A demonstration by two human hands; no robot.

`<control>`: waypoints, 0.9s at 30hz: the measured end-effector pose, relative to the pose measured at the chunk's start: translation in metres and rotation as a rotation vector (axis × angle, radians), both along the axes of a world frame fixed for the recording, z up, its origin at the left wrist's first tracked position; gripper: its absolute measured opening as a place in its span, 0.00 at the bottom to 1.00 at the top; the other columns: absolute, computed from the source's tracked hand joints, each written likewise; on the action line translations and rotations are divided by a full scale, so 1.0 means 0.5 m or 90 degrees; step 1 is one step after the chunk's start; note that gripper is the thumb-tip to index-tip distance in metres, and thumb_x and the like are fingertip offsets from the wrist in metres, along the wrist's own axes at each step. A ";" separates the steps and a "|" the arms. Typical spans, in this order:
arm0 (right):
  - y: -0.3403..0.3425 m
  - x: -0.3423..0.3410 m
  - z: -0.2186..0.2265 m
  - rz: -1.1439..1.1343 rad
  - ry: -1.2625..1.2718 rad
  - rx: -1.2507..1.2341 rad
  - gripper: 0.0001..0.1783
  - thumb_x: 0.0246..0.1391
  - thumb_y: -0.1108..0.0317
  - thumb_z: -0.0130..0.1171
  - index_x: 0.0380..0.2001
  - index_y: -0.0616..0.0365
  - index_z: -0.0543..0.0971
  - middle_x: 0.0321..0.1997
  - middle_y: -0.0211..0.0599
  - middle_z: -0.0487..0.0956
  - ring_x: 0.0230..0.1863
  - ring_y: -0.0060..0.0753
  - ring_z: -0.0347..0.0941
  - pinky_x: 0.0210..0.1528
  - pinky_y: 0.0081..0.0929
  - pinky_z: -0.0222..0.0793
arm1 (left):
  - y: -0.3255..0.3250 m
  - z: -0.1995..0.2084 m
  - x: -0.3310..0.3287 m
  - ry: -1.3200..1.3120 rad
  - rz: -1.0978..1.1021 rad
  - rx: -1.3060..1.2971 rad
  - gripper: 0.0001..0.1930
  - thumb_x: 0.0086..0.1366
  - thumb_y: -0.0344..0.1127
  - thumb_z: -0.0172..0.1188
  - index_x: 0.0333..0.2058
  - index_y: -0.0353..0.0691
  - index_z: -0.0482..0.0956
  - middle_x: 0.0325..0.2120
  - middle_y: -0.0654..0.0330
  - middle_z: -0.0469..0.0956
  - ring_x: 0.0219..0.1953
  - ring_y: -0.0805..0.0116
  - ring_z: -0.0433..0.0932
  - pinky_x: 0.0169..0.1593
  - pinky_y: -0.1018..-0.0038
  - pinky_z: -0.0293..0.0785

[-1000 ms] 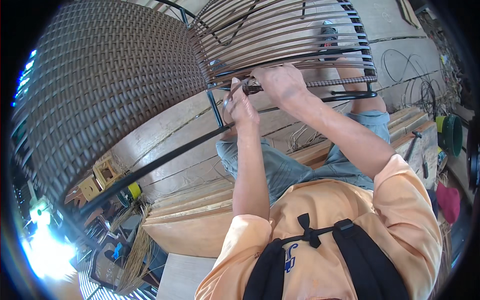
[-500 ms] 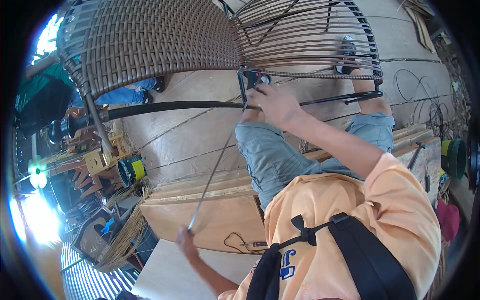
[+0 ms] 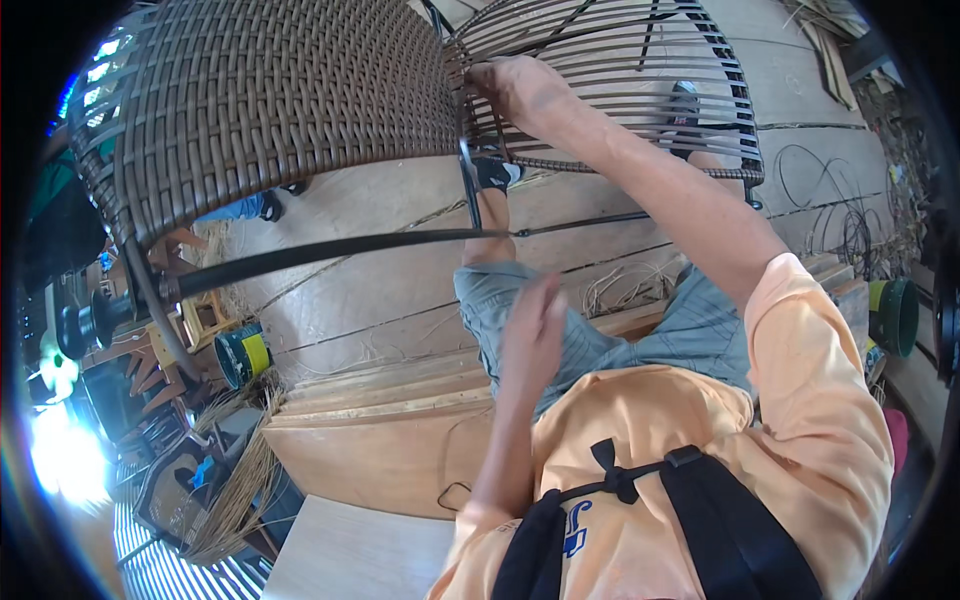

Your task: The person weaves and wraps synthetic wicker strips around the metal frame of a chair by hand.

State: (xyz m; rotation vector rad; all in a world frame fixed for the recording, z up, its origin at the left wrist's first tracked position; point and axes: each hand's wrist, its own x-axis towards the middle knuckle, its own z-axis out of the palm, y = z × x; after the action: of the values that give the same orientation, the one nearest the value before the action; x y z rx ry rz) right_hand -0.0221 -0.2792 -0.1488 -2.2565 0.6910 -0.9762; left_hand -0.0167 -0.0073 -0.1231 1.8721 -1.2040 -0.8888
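Observation:
A brown woven wicker chair [image 3: 300, 95] lies tipped over in front of me, its other panel strung with open parallel strands [image 3: 610, 65]. My right hand [image 3: 525, 95] reaches to the joint where the dense weave meets the open strands. Its fingers are bent and pressed together there; what they pinch is hidden. My left hand [image 3: 535, 330] is raised in front of my left thigh, apart from the chair. Motion smears its fingers, and I cannot make out anything in them. A black frame tube [image 3: 340, 245] runs across below the woven panel.
A wooden bench [image 3: 370, 450] stands beside me, with a pale board [image 3: 350, 550] nearer. Bundled dry fibres [image 3: 240, 490] and a dark bucket with a yellow label [image 3: 243, 355] are at left. Loose coiled strands [image 3: 855, 215] lie on the floor at right. Another person's legs show beyond the chair.
My right hand has moved up from the black tube to the chair's joint. My left hand has swung up and right from the bench. The strand stretched between them no longer shows.

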 end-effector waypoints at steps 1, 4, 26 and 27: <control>-0.002 0.006 0.014 0.001 0.033 0.007 0.05 0.49 0.72 0.50 0.30 0.55 0.75 0.27 0.47 0.73 0.33 0.51 0.70 0.31 0.35 0.67 | -0.062 -0.072 0.001 0.073 0.021 0.022 0.14 0.63 0.36 0.46 0.44 0.35 0.69 0.34 0.52 0.74 0.38 0.60 0.73 0.43 0.71 0.66; -0.031 -0.003 -0.003 -0.063 0.085 -0.062 0.04 0.49 0.70 0.52 0.28 0.56 0.74 0.25 0.47 0.73 0.30 0.50 0.69 0.29 0.33 0.66 | -0.226 -0.131 0.025 0.555 0.259 -0.046 0.12 0.64 0.40 0.46 0.39 0.37 0.69 0.30 0.56 0.73 0.33 0.66 0.74 0.35 0.74 0.68; 0.132 -0.255 0.014 -0.133 0.355 0.021 0.13 0.40 0.77 0.48 0.33 0.55 0.73 0.24 0.42 0.76 0.30 0.46 0.73 0.31 0.39 0.68 | -0.327 -0.163 0.083 0.461 0.414 -0.092 0.08 0.56 0.36 0.52 0.28 0.37 0.70 0.21 0.60 0.73 0.20 0.73 0.71 0.23 0.78 0.66; 0.131 -0.232 0.013 -0.113 0.372 0.035 0.12 0.43 0.75 0.47 0.34 0.55 0.72 0.24 0.44 0.77 0.29 0.47 0.75 0.29 0.40 0.69 | -0.329 -0.175 0.082 0.445 0.440 -0.124 0.08 0.56 0.36 0.52 0.28 0.36 0.70 0.23 0.60 0.73 0.23 0.72 0.71 0.27 0.76 0.67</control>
State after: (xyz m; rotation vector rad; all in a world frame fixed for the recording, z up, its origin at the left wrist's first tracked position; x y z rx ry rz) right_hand -0.1381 -0.2136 -0.1422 -2.4732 1.1618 -0.3480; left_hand 0.0243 -0.1718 -0.2103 1.4574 -0.1802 -0.8653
